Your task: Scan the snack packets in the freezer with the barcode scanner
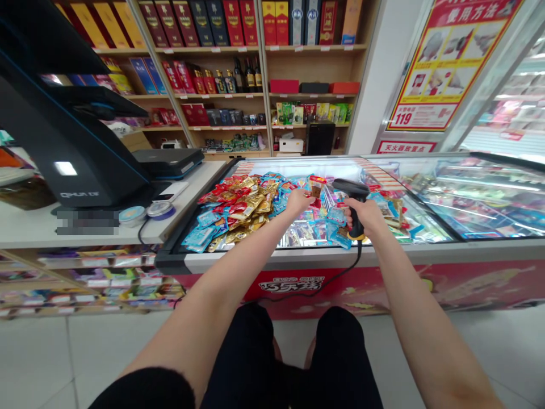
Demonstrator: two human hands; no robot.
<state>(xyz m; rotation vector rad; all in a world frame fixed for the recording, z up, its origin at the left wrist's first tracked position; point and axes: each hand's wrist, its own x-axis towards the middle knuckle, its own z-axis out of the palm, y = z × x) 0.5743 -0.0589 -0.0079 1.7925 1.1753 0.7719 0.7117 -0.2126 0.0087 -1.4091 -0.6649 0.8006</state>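
Note:
My right hand (367, 217) is wrapped round the grip of a black barcode scanner (351, 187), whose head points left. From the yellow-ringed base of its grip a dark cable (356, 258) hangs over the freezer's front. My left hand (299, 201) pinches a small red and brown snack packet (315, 191), just left of the scanner head and apart from it. Below both hands, packets are spread over the glass freezer lid. A heap of gold packets (251, 205) lies to the left, with light blue packets (200, 237) at its near edge.
A chest freezer (426, 250) with a red front stretches to the right. On the counter (170, 227) at left stand a checkout terminal (97, 142), a flat black device (170, 162) and two small round tubs. Shelves of boxed bottles (204, 23) rise behind.

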